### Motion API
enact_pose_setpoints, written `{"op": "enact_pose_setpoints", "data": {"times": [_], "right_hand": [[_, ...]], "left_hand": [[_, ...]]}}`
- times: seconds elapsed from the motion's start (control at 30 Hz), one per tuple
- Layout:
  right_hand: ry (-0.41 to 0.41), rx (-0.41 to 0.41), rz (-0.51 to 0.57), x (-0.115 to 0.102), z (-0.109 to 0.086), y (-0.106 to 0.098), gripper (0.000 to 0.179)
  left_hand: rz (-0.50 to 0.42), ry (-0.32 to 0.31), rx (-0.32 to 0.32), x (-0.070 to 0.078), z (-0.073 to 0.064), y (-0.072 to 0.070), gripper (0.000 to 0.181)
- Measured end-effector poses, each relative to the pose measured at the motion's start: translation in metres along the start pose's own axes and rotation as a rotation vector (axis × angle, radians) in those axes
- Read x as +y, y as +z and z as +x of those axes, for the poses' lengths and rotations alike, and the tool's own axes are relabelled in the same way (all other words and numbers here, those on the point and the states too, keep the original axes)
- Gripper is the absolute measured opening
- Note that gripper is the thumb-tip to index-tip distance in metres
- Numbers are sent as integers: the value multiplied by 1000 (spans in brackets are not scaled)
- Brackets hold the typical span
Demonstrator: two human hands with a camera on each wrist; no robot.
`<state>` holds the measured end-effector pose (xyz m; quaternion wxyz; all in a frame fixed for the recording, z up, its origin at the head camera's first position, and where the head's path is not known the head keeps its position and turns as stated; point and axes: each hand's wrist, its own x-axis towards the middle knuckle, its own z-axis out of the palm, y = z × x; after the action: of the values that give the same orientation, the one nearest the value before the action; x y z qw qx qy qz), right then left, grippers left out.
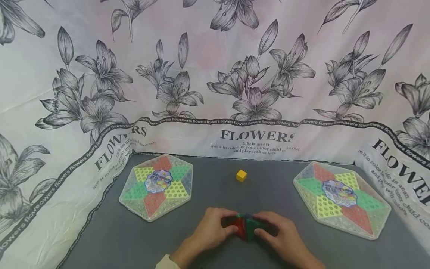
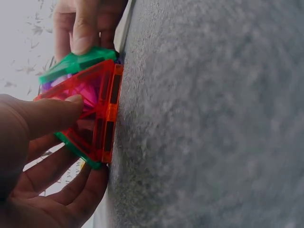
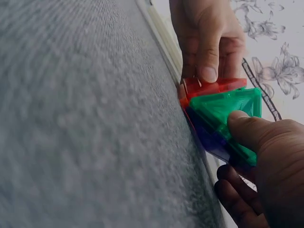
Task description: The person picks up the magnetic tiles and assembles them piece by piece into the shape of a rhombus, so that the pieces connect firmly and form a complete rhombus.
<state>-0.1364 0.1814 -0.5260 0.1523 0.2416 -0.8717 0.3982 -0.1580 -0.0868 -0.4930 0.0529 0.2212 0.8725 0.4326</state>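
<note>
Between my two hands, low in the head view, stands a small pointed build of see-through triangular magnetic tiles. My left hand (image 1: 215, 228) pinches the side with the red tile (image 1: 240, 228), its thumb flat on that face. An orange strip (image 2: 111, 112) runs along the bottom in the left wrist view, and fingers curl behind at a green edge. On the other side, my right hand (image 1: 279, 233) grips the green tile (image 3: 213, 107), thumb on its face. Below it, a dark blue tile (image 3: 209, 135) shows close over the grey tabletop. The red and green sides meet in the middle.
A yellow cube (image 1: 241, 176) lies beyond the hands. Hexagonal star-patterned game boards lie at either side, a left board (image 1: 134, 203) and a right board (image 1: 376, 228). Behind the grey table (image 1: 215, 194) hangs a flower-printed cloth (image 1: 201, 56), which also runs along both sides.
</note>
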Motion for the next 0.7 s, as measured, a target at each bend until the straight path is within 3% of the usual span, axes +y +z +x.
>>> {"op": "enact_pose_setpoints", "data": {"times": [0.17,0.7], "right_hand": [[-6,21,23,-3,2,3,38],[136,2,249,-5,2,7,35]], "left_hand": [[21,31,12,1,0,0,30],[64,97,-32,3,0,0,30]]}}
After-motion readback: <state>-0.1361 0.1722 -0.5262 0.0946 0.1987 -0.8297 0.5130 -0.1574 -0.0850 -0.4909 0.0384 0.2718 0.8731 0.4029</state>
